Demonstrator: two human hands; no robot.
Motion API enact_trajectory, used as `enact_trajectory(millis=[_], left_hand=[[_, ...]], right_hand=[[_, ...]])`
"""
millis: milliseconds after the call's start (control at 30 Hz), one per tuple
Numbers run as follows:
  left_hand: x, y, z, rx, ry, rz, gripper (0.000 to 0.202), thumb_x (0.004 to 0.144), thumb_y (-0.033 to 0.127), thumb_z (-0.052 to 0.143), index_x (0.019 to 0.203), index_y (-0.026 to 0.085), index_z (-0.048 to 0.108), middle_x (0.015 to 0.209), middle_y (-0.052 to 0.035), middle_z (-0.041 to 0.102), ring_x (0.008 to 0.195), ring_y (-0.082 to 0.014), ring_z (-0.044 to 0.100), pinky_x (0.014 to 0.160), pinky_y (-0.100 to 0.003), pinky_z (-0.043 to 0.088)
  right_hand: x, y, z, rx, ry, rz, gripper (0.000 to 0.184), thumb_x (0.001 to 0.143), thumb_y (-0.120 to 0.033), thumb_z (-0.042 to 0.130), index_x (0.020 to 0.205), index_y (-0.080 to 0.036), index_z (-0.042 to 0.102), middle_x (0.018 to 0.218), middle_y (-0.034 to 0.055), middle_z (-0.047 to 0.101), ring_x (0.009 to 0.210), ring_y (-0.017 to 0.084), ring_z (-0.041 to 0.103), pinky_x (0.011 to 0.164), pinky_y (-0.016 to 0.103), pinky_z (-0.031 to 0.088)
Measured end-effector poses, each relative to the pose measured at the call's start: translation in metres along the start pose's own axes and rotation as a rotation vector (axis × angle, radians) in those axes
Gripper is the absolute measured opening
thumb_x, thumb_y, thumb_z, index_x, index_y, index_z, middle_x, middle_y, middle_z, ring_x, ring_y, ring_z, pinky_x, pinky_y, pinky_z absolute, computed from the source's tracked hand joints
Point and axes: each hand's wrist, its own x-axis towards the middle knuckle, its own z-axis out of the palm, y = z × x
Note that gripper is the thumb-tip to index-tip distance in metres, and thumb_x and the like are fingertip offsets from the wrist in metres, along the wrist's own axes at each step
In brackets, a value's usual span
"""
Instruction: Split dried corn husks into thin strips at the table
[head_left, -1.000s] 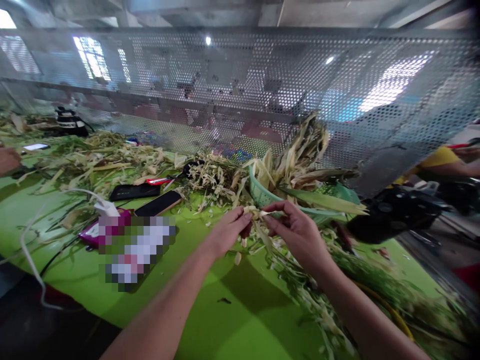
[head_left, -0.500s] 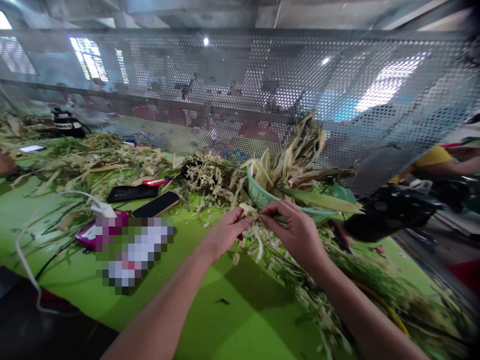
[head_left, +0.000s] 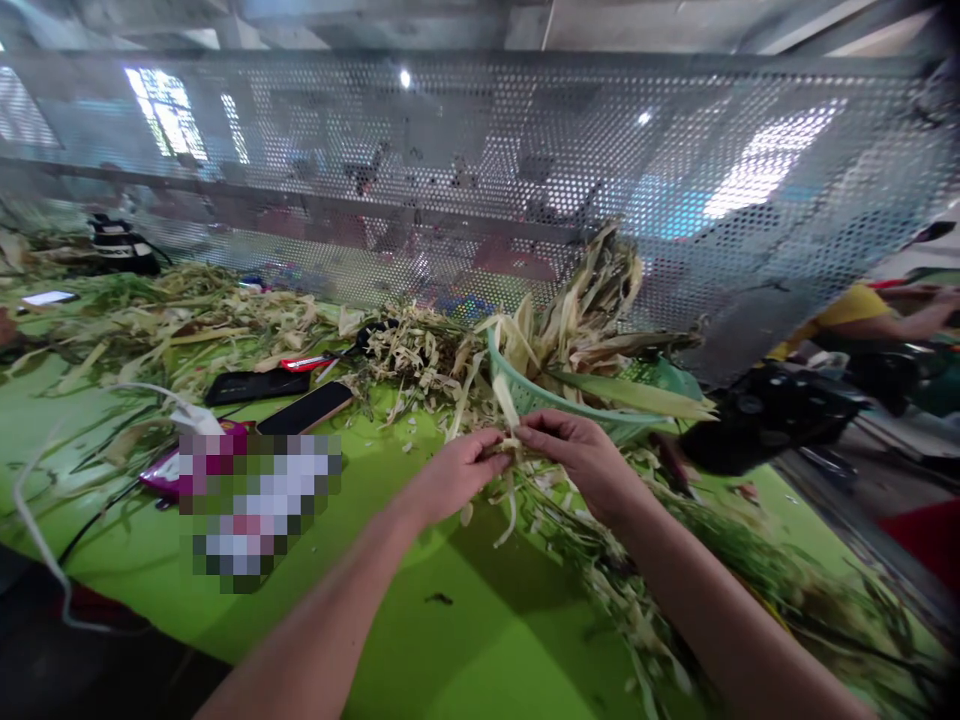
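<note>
Pale corn husk strips are pinched between my two hands over the green table. One end sticks up above the fingertips and a thin curled piece hangs below. My left hand is closed, with thumb and fingers pressed together on the strips. From the other side my right hand pinches the same strips, its fingertips nearly touching the left ones. Just behind the hands stands a green plastic basket with dry corn husks spilling over its rim. How the strips are joined is too small to see.
Phones and a purple packet with a white cable lie at left. Husk scraps cover the table's back, before a perforated metal screen. Green fibres lie by my right forearm. A person in yellow is at far right.
A long pale strip now stands up from the fingertips, where before the piece was bunched low. The hands have drawn closer together. The whole view has shifted slightly.
</note>
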Motion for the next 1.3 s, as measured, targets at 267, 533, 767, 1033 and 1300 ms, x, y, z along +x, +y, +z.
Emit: enact_trajectory(millis=[267,533,767,1033,1300], left_hand=[[0.003,-0.010,0.002,0.049,-0.035,0.016,0.021,0.087,0.038,0.054,0.095,0.019,0.061,0.088,-0.0035,0.060,0.086,-0.0167,0.054,0.082,-0.029,0.041],[0.000,-0.001,0.003,-0.056,0.011,-0.019,0.027,0.086,0.044,0.055,0.092,0.018,0.055,0.076,-0.0013,0.059,0.067,-0.0122,0.051,0.062,-0.024,0.038],[0.005,-0.001,-0.002,-0.318,0.209,0.005,0.029,0.082,0.041,0.062,0.094,0.016,0.054,0.083,-0.0031,0.061,0.072,-0.0120,0.057,0.071,-0.026,0.046],[0.002,0.001,-0.004,-0.406,0.206,-0.117,0.030,0.079,0.043,0.066,0.090,0.017,0.055,0.070,0.0029,0.048,0.060,-0.0070,0.044,0.055,-0.020,0.036],[0.003,-0.002,-0.012,-0.644,0.248,-0.124,0.035,0.074,0.046,0.070,0.081,0.014,0.058,0.062,0.0050,0.039,0.050,-0.0032,0.031,0.045,-0.017,0.023]], right_hand=[[0.000,0.006,0.006,-0.031,0.162,-0.114,0.018,0.075,-0.034,0.066,0.076,-0.017,0.060,0.072,-0.0010,0.056,0.070,0.015,0.051,0.069,0.028,0.041],[-0.002,-0.001,0.005,-0.300,0.304,-0.287,0.016,0.082,-0.034,0.061,0.087,-0.019,0.064,0.086,0.0039,0.058,0.079,0.018,0.054,0.074,0.032,0.044],[-0.013,-0.017,0.009,-0.424,0.156,-0.227,0.023,0.086,-0.043,0.058,0.081,-0.020,0.061,0.077,0.0016,0.061,0.072,0.017,0.056,0.066,0.028,0.043],[-0.009,-0.002,0.014,-0.402,-0.024,-0.160,0.025,0.088,-0.041,0.054,0.077,-0.019,0.059,0.069,-0.0002,0.059,0.066,0.015,0.052,0.062,0.026,0.040],[-0.008,-0.004,0.004,-0.559,-0.016,-0.191,0.024,0.087,-0.041,0.054,0.076,-0.020,0.058,0.065,-0.0016,0.056,0.062,0.015,0.050,0.058,0.026,0.038]])
